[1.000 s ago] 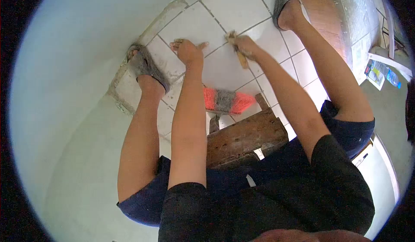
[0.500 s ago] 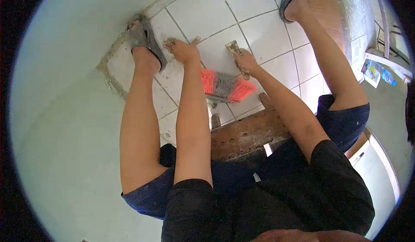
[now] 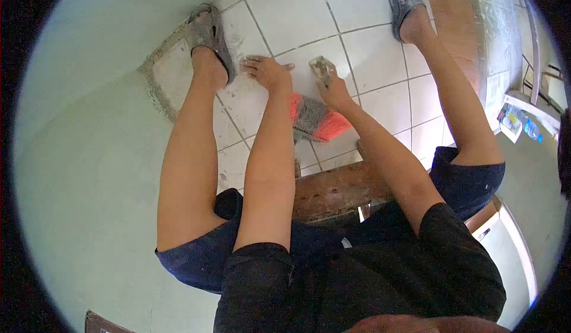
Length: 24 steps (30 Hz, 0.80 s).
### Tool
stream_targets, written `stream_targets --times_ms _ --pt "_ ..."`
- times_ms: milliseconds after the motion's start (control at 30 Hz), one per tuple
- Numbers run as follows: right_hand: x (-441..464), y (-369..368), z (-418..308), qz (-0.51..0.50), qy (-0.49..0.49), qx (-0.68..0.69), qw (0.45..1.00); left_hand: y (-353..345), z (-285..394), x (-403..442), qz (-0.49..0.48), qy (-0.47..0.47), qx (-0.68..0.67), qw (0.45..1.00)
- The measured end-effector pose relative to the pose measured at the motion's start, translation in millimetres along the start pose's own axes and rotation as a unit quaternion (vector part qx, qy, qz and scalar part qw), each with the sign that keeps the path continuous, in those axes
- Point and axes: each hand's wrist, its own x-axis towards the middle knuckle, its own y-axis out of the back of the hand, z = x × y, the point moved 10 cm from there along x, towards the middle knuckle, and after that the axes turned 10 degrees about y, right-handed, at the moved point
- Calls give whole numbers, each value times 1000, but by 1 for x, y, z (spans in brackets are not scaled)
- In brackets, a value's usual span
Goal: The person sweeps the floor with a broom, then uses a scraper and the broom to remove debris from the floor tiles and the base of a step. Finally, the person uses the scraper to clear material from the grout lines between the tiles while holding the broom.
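Observation:
My left hand [image 3: 269,73] rests palm down on the white floor tiles [image 3: 291,12], its fingers apart, close to my left foot in a grey clog [image 3: 211,35]. My right hand [image 3: 336,90] grips a short, flat, dirt-smeared tool [image 3: 322,66]; its exact kind is unclear. The tool's pale, mottled end points away from me over the tile. Just nearer to me than my hands lies a broom head [image 3: 315,119] with red and grey bristles, partly hidden by my right hand and forearm.
A low wooden bench [image 3: 333,191] is under me. Green walls [image 3: 89,172] run along the left, with rough mortar [image 3: 156,89] at their foot. My other clog [image 3: 405,3] stands at the upper right. A plastic bottle [image 3: 531,129] lies at the far right.
My right hand has moved left across the tile towards my left hand, and the tool in it has turned. My left hand stays nearly in place; the whole view has shifted slightly.

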Motion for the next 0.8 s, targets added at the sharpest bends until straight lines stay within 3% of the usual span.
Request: stream_targets --times_ms 33,100,300,400,567,600,700,800 --pt "7 -5 -2 -5 1 3 1000 -5 -2 3 -16 15 -4 1000" --pt "28 -3 -33 40 158 -79 983 -5 0 10 -32 20 11 999" --pt "37 -11 -25 -84 -17 -193 977 -8 5 12 -68 42 80 994" --pt "71 2 -35 -28 1 -211 977 -5 8 13 -65 35 108 991" --pt "141 49 -59 -18 55 -210 976 -7 4 12 -41 26 102 994" --pt "132 53 -53 -48 7 -232 971 -11 1 13 -47 29 114 992" --pt "94 60 -28 -86 -17 -228 970 -7 6 13 -49 33 125 990" --pt "107 70 -30 -72 1 -222 972 -3 6 13 -49 37 129 990"
